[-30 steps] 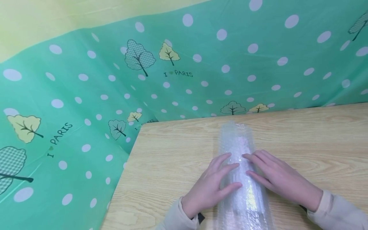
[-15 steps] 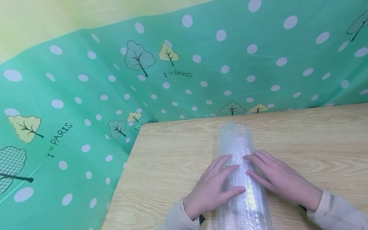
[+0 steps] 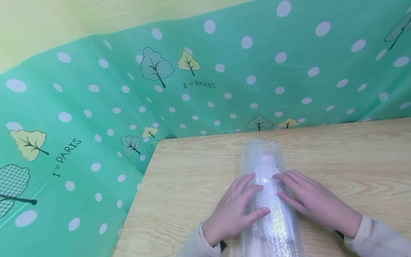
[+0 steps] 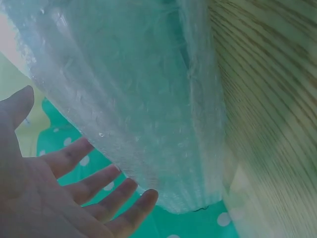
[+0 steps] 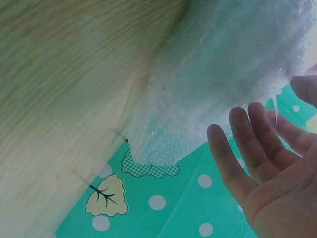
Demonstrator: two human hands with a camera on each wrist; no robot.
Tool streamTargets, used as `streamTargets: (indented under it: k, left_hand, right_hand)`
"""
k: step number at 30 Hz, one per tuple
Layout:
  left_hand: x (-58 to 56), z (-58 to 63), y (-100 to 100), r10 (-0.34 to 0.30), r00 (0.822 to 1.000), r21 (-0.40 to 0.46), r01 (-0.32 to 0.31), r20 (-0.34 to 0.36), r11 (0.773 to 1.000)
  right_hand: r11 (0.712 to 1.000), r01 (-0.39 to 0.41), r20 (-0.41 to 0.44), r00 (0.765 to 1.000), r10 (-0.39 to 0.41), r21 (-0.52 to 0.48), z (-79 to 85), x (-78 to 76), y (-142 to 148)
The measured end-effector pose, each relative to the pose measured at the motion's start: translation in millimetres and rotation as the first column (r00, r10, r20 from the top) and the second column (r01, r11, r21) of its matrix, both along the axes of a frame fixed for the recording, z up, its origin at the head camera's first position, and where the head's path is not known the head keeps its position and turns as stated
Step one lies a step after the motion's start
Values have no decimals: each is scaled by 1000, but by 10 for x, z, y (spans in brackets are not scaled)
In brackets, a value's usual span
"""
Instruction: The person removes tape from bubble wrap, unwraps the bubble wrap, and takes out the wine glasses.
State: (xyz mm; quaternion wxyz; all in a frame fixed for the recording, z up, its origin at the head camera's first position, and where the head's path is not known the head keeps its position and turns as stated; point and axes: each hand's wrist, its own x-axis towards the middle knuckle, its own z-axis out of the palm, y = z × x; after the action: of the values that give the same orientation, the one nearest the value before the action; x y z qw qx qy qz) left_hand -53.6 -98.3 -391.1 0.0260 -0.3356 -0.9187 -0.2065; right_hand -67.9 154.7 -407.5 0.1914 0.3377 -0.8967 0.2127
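Observation:
A long bundle of clear bubble wrap point(image 3: 268, 228) lies on the wooden table, pointing away from the person; a pale pinkish shape shows faintly inside its far part. My left hand point(image 3: 232, 210) rests along the bundle's left side, fingers spread and loosely bent over its top. From the other side my right hand point(image 3: 316, 201) touches the wrap with its fingertips. In the left wrist view the bubble wrap point(image 4: 143, 109) stands beside the extended fingers point(image 4: 111, 198). The right wrist view shows fingertips right at the bubble wrap's point(image 5: 213, 74) upper edge.
The pale wooden table point(image 3: 179, 189) extends to both sides of the bundle. Its back and left edges meet a green dotted cloth point(image 3: 199, 50) printed with trees and lettering, hanging like a wall. A beige sleeve point(image 3: 379, 235) covers the right forearm.
The bundle shifts and turns slightly under the hands, so the pinkish shape inside shows more clearly. My left thumb has moved a little; the right hand barely changes.

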Motion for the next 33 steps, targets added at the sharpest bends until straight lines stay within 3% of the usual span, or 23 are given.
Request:
streamTargets:
  k: [6,20,33]
  left_hand:
    - [-13,5,-24,23,1000,-5,-23,-1,1000]
    - [-14,15,-50,30,1000,-8,-30,4,1000]
    - [28,31,-43,42,999,-21,-42,8,999]
  right_hand:
    - [1000,5,34,999,-5,1,0,9,32]
    - [1000,16,17,1000,-16,7,14,11,43]
    - [991,-97,-91,992,88,-93,-13,-10,6]
